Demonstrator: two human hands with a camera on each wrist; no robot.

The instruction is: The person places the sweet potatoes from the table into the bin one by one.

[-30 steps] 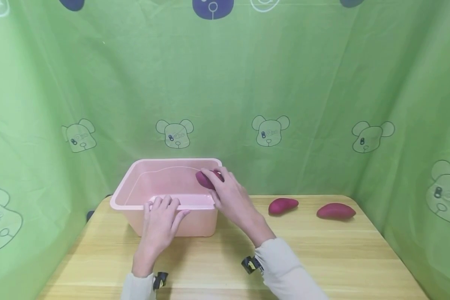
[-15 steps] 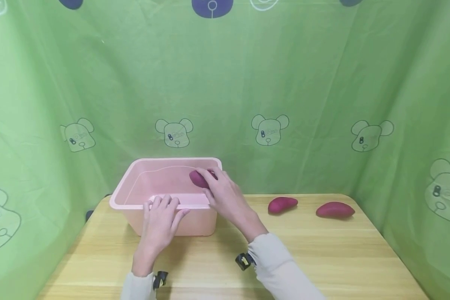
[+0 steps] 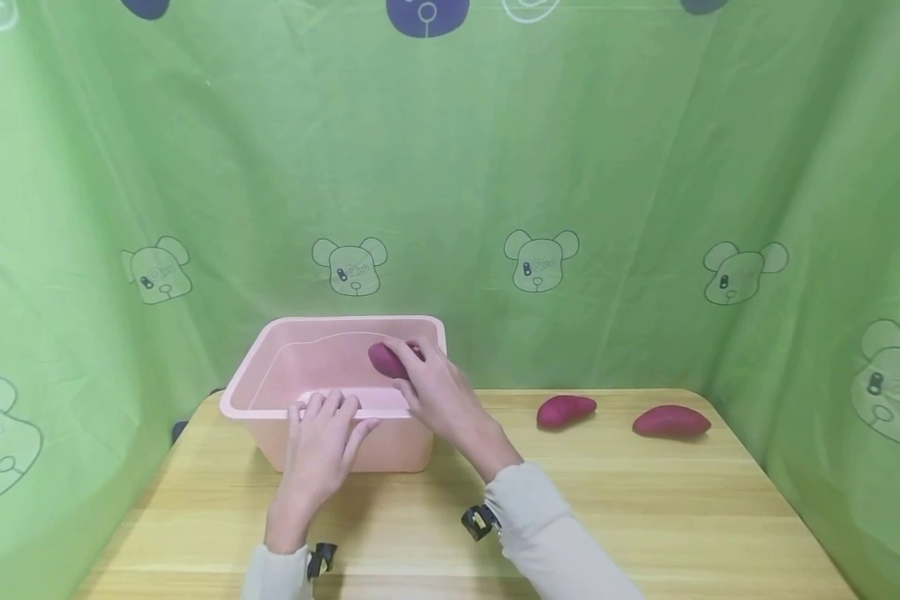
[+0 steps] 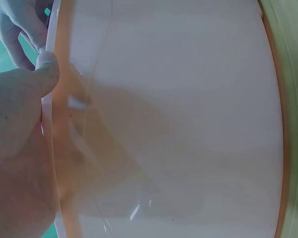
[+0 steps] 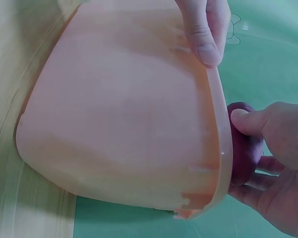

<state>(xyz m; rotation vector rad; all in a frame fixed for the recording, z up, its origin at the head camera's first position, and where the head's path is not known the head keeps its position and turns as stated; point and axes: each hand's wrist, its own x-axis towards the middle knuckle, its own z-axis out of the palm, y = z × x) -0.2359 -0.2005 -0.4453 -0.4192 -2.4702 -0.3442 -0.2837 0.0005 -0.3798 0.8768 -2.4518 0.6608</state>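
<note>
A pink plastic bin (image 3: 399, 447) stands on the table, its open top facing up. My left hand (image 3: 319, 450) grips its near rim, fingers over the edge and thumb along the outside, as the left wrist view shows with the thumb (image 4: 47, 72). Inside the bin's mouth, towards its right side, my right hand (image 3: 444, 390) holds a purple sweet potato (image 3: 385, 361) between thumb and fingers. In the right wrist view the held sweet potato (image 5: 246, 148) is partly hidden behind the rim. The bin's floor is only partly visible.
Two more purple sweet potatoes lie on the table to the right: a lumpy one (image 3: 565, 412) and a longer one (image 3: 671, 422). The wooden table (image 3: 645, 508) ends at a green printed curtain (image 3: 450, 167) behind and at both sides.
My right hand has moved left over the bin with the sweet potato in its grip. My left hand stays on the rim, and the bin has not moved.
</note>
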